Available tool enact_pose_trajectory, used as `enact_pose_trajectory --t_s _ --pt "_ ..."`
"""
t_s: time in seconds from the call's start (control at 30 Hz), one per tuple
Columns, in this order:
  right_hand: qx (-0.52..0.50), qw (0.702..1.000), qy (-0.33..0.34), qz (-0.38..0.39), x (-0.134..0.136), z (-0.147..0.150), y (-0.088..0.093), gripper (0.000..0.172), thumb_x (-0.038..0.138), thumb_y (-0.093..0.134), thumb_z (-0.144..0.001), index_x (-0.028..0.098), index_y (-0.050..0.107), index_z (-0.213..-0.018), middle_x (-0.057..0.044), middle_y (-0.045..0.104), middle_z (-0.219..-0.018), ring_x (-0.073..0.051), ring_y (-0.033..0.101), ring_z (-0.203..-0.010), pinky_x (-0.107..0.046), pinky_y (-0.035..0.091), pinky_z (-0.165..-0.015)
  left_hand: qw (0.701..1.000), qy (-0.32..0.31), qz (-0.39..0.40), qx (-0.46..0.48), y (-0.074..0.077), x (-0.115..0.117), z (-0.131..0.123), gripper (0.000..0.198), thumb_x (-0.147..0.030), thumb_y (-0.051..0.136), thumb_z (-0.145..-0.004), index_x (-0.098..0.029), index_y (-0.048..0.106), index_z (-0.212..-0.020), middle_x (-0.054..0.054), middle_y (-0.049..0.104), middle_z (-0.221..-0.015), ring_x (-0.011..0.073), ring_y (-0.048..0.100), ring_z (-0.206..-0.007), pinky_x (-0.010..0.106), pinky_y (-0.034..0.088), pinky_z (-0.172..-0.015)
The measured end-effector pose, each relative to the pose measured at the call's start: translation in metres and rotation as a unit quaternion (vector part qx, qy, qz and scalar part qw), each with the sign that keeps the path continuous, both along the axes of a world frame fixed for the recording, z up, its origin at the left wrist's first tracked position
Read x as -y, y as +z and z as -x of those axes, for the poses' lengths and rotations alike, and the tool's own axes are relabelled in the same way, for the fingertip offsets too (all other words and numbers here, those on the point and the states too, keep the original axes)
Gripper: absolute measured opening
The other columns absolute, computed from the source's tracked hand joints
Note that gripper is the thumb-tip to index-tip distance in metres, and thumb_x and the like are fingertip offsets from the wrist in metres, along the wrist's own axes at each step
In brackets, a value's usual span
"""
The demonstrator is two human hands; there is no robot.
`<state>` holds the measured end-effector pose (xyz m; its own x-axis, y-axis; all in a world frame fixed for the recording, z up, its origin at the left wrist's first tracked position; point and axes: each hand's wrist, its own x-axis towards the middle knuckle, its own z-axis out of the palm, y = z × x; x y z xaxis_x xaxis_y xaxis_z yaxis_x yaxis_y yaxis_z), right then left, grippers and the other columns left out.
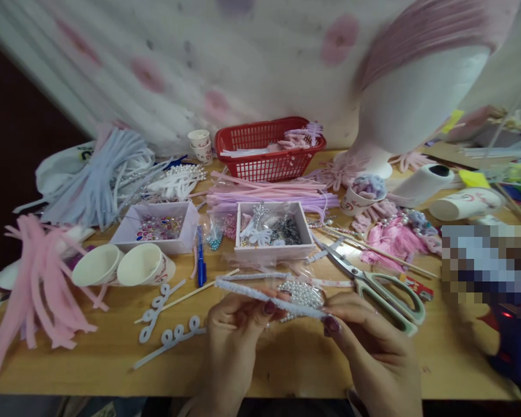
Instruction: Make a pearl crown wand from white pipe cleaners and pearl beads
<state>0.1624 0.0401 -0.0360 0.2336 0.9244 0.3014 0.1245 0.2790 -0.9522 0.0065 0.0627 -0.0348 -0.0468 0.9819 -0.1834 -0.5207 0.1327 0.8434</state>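
Note:
A pale bluish-white fuzzy stem point(247, 290) stretches between my hands above the front of the table, bent back on itself at its left end. My left hand point(238, 330) pinches it near the middle between thumb and fingers. At its right end, my right hand point(369, 341) grips it with thumb and fingertips. Just behind the fingers lies a clear bag of white pearl beads point(304, 293). Two looped white stems, one curled point(156, 310) and one with a row of loops point(173, 339), rest left of my left hand.
Scissors point(373, 289) lie right of the beads. Two paper cups point(145, 264), a blue pen point(201, 260) and bead boxes point(275, 252) stand behind. Farther back are a red basket point(267, 165) and a white mannequin head point(412, 98). Pink strips point(39, 289) spread at left.

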Motion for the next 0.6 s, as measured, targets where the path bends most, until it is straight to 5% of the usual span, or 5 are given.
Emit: enact_pose_trajectory --t_s 0.2,0.37,0.47,0.6 --pt "-0.023 1.0 0.003 -0.005 0.01 0.008 -0.003 0.01 0.019 0.07 -0.085 0.023 0.072 -0.076 -0.001 0.063 -0.066 -0.015 0.06 -0.065 -0.023 0.051 -0.059 0.998 0.06 -0.026 0.005 -0.004 0.002 -0.002 0.012 -0.031 0.087 -0.067 -0.022 0.079 -0.069 0.003 0.076 -0.064 0.0159 0.073 -0.058 0.02 0.06 -0.059" --pt "-0.064 0.996 -0.062 0.015 0.014 -0.011 -0.011 0.015 0.033 0.076 -0.081 0.024 0.073 -0.069 -0.002 0.063 -0.067 -0.015 0.06 -0.066 -0.023 0.051 -0.059 0.996 -0.054 0.02 -0.061 0.003 0.002 0.0 0.023 -0.035 0.088 -0.064 -0.018 0.081 -0.078 0.009 0.078 -0.071 0.0219 0.074 -0.063 0.027 0.062 -0.061" --pt "-0.077 0.985 -0.134 0.078 0.014 -0.025 -0.013 0.014 0.038 0.083 -0.072 0.025 0.076 -0.072 -0.003 0.069 -0.075 -0.017 0.063 -0.07 -0.023 0.051 -0.058 0.985 -0.088 -0.012 -0.151 0.007 0.005 0.019 0.022 -0.041 0.079 -0.074 -0.019 0.081 -0.074 0.01 0.078 -0.072 0.021 0.073 -0.063 0.027 0.061 -0.061" --pt "-0.09 0.967 -0.195 0.136 0.008 -0.025 -0.016 0.021 0.041 0.085 -0.068 0.025 0.077 -0.079 -0.003 0.074 -0.084 -0.018 0.066 -0.076 -0.022 0.052 -0.059 0.949 0.038 -0.058 -0.308 0.01 0.014 0.06 0.032 -0.045 0.069 -0.084 -0.021 0.077 -0.064 0.009 0.076 -0.07 0.0206 0.071 -0.063 0.027 0.059 -0.061"
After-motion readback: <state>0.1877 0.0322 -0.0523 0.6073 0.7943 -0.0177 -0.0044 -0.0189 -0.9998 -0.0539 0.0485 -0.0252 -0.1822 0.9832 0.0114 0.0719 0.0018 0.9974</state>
